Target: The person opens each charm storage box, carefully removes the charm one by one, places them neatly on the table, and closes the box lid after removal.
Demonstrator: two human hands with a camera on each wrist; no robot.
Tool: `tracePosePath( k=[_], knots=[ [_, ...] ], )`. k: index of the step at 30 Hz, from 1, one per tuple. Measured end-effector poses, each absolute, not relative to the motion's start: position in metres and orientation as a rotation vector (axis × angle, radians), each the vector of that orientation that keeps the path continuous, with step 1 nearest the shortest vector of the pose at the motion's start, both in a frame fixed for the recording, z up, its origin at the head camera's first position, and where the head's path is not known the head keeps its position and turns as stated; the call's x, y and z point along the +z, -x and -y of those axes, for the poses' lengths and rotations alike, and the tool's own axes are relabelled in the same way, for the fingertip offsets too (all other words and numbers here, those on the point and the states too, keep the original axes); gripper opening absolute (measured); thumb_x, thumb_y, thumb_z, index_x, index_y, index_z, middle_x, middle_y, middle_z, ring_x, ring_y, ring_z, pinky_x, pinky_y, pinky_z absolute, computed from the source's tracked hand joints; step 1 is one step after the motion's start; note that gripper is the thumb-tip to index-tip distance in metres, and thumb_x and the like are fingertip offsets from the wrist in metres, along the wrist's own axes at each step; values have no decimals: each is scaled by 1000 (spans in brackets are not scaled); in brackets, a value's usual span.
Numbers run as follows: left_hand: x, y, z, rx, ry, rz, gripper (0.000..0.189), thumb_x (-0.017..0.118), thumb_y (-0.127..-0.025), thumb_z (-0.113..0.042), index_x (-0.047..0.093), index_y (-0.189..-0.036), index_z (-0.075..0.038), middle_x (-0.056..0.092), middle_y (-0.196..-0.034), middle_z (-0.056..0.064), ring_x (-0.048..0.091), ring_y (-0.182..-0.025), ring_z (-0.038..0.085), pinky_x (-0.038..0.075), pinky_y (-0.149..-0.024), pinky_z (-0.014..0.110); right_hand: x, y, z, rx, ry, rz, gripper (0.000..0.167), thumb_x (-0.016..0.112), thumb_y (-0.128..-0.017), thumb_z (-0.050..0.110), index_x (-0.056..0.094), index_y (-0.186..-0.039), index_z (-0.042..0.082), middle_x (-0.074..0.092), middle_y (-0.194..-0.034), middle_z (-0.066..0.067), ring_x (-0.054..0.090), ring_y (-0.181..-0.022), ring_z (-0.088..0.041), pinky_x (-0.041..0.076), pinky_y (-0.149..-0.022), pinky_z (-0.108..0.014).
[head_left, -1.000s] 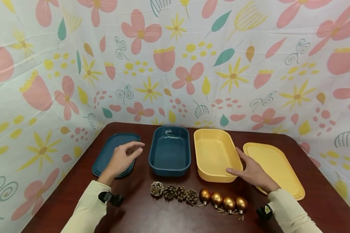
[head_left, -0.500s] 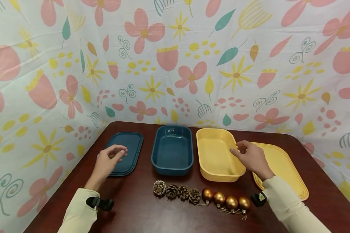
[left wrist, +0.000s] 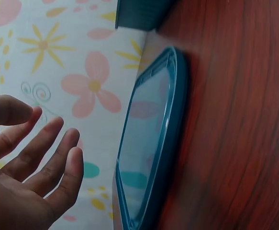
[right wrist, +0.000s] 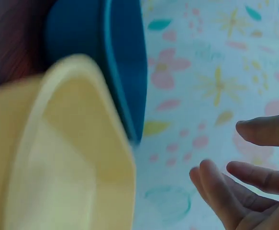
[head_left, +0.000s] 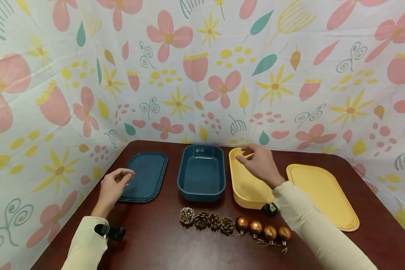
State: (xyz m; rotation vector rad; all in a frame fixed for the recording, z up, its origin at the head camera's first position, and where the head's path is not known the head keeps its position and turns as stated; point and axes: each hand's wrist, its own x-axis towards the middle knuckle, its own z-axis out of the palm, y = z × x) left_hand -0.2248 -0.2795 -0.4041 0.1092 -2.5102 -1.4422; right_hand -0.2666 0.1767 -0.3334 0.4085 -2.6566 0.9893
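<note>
My right hand hovers over the far part of the yellow box, its fingers loosely bent and holding nothing. In the right wrist view, the fingers stand apart from the yellow box's wall. My left hand hangs above the near left side of the dark blue lid, fingers loosely curved around air. The left wrist view shows a gap between those fingers and the blue lid's rim. Between the hands stands an open dark blue box with nothing inside.
Several pine cones lie in a row before the boxes, followed by several gold baubles with strings. A yellow lid lies right of the yellow box. Flower-patterned cloth rises behind the dark wooden table.
My right hand has left the yellow box's right rim and moved left and away from me over it. The left hand has drawn back to the left and slightly nearer.
</note>
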Motion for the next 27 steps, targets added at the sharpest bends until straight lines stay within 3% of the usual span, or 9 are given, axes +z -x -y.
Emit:
tracePosePath(
  k=[9,16,22,27],
  knots=[
    [-401,235,299,-1383,-110,2545,33,54,-105,-28,67,-124,-4,68,-128,21,59,-91,-16,57,-81,18,-327,271,-94,1226,-497,2658,29,74,-92,25,70,-114,7,76,-106,-13,73,-87,-25,60,-73,-36],
    [-403,241,307,-1322,-146,2581,31,55,-105,-27,69,-122,-6,69,-126,19,68,-104,14,55,-77,16,-331,269,-36,1362,-590,2698,26,75,-92,23,70,-114,11,76,-107,-7,73,-86,-17,59,-72,-29],
    [-406,244,312,-1335,-197,2595,35,54,-105,-27,67,-127,-3,67,-126,21,67,-101,21,54,-75,18,-341,269,3,1474,-624,2756,26,73,-93,21,69,-116,9,75,-110,-9,75,-83,-16,59,-72,-29],
    [-409,249,314,-1280,-251,2645,36,54,-105,-25,64,-131,-3,62,-132,23,62,-107,33,50,-76,27,-353,268,27,1567,-576,2793,31,74,-92,21,67,-118,7,72,-114,-11,71,-93,-22,58,-75,-33]
  ],
)
